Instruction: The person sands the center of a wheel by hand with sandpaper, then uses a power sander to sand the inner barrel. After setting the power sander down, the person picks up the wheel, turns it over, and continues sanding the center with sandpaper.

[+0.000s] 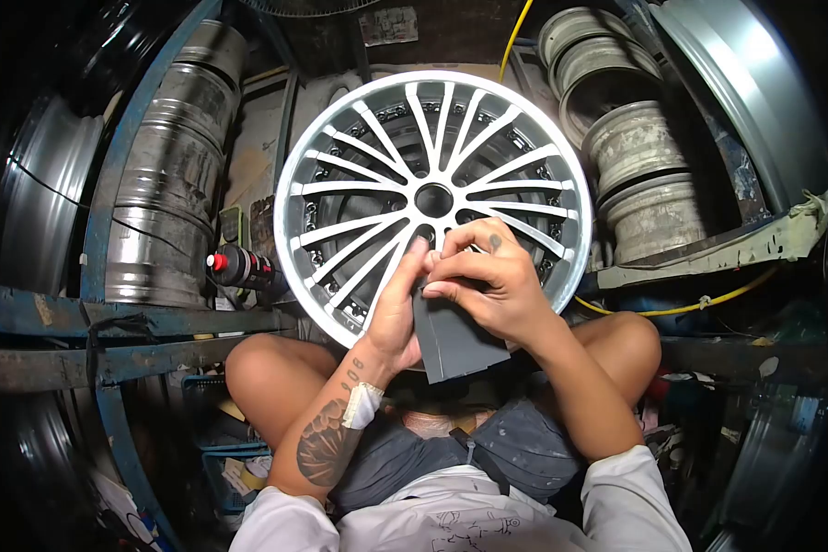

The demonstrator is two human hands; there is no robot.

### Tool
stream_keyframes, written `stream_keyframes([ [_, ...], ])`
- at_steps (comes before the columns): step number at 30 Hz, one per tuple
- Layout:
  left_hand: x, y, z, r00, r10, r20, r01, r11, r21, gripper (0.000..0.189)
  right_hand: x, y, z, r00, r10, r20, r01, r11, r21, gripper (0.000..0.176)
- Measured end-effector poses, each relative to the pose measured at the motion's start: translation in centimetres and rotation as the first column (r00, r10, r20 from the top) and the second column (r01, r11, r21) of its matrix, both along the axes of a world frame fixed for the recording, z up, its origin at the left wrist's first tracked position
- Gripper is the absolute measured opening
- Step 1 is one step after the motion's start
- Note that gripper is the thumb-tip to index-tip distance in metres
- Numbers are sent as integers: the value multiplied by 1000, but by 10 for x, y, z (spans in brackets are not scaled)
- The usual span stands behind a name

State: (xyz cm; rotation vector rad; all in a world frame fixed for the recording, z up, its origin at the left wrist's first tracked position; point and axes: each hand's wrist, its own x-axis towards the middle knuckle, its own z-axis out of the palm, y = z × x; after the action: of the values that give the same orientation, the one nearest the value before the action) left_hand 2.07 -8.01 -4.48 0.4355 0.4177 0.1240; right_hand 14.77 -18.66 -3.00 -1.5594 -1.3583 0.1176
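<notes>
A dark grey sheet of sandpaper (462,348) hangs between my two hands, over the near part of a multi-spoke wheel rim (359,187). My left hand (398,308) grips the sheet's left edge, its thumb pointing up. The fingers of my right hand (492,276) are pinched together at the sheet's top, touching the left fingertips. The wheel faces up in front of my knees, with white spokes and a bright silver lip. My hands cover part of its lower spokes.
Stacked wheel barrels stand at the left (170,175) and more rims at the right (639,138). A dark bottle with a red cap (239,265) is beside the wheel. Blue metal frame bars (184,321) and a yellow hose (681,306) run nearby.
</notes>
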Motion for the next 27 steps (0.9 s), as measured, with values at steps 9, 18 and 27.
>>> stream_keyframes([
  [9,0,0,-31,999,47,-20,-45,993,111,87,-23,10,-18,991,-134,23,135,988,-72,21],
  [18,3,34,-18,931,312,-187,-287,946,151,49,-73,-16,9,915,241,324,-161,954,-254,71],
  [27,-5,3,2,960,278,25,-228,730,645,32,-107,-20,-86,876,386,288,-351,921,-167,77],
])
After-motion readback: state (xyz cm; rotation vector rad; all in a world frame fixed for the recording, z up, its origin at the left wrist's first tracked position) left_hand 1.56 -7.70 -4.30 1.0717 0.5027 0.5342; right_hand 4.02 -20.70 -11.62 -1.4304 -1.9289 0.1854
